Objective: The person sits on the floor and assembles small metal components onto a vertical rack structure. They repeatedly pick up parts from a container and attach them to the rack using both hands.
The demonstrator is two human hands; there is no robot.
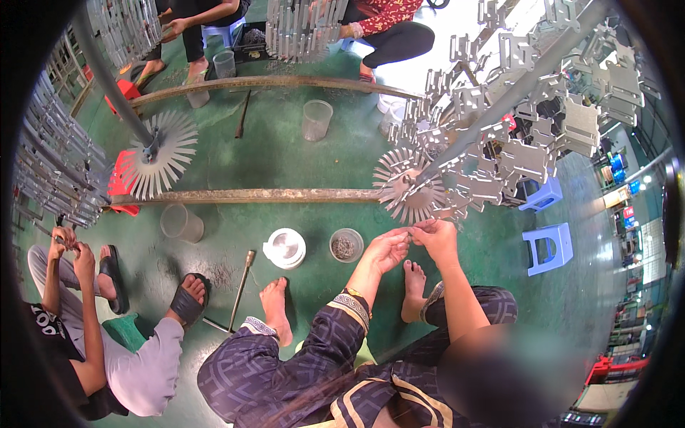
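My left hand and my right hand meet at the fingertips in front of me. Both are closed in a pinch; whatever lies between the fingers is too small to make out. Just beyond them is a fan-shaped ring of metal blades, at the lower end of a grey pole. Many grey metal brackets hang along that pole. Left of my left hand, a clear cup holds small metal pieces. Beside it stands a white tub with a pale round thing on top.
A long metal bar crosses the green floor ahead. A T-shaped metal rod lies at left. Blue stools stand at right, an empty-looking plastic cup farther off. A co-worker sits at left; others work across the bar.
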